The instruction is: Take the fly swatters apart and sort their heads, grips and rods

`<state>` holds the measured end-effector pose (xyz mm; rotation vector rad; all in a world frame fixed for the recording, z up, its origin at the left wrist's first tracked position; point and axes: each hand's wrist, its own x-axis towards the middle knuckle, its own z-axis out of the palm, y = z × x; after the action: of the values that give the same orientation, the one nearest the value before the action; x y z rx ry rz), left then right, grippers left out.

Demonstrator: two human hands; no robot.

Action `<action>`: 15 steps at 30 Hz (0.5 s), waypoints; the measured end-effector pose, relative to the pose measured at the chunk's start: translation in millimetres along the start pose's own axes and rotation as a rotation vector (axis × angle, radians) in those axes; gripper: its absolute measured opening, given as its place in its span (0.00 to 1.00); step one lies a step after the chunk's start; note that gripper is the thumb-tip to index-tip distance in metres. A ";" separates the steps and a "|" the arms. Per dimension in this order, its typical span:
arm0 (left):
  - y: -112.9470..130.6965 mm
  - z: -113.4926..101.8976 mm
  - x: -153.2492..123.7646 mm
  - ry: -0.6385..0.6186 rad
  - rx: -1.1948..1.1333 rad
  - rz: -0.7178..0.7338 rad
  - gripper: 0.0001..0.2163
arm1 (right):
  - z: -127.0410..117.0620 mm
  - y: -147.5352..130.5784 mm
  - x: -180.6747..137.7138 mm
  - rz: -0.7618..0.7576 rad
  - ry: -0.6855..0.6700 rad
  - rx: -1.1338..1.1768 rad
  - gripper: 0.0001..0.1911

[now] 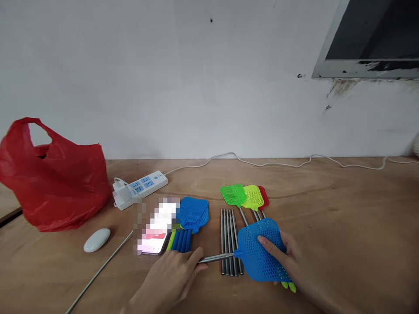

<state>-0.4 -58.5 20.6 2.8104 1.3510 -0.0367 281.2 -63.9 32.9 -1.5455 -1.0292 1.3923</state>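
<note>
My left hand [175, 272] is closed round a silver metal rod that joins the neck of a blue fly swatter [262, 248]. On the other side, my right hand [290, 257] grips the perforated blue head, thumb on top and fingers underneath. Beneath the swatter lie several loose metal rods [226, 240] in a row. Just past my left hand are blue handle grips [181, 240] and a yellow-green one, with loose blue swatter heads [193, 213] above them. Green [233, 194], yellow [252, 196] and red [263, 198] swatters lie behind, their rods running under the blue head.
A lit phone [159, 226], partly pixelated, lies left of the blue grips. Farther left are a white mouse-shaped object [97, 240] and a red plastic bag [62, 183]. A power strip [147, 185] sits near the wall, its white cord [271, 164] trailing right along the wooden table [360, 226].
</note>
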 end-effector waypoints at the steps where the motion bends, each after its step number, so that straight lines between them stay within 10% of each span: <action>1: 0.9 -1.0 1.1 0.020 -0.023 -0.001 0.15 | -1.8 -3.3 1.4 0.009 -0.031 0.002 0.31; 9: -10.5 -16.6 -6.3 0.188 -0.279 -0.038 0.16 | -45.7 -27.4 21.7 -0.003 -0.034 0.100 0.20; 15: 0.6 2.8 -3.2 0.261 -0.343 -0.095 0.21 | -47.9 -15.6 20.8 -0.234 -0.314 0.275 0.35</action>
<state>-1.9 -61.5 17.9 2.5259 1.3792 0.5250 329.3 -40.9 43.9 -0.9954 -1.1093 1.5636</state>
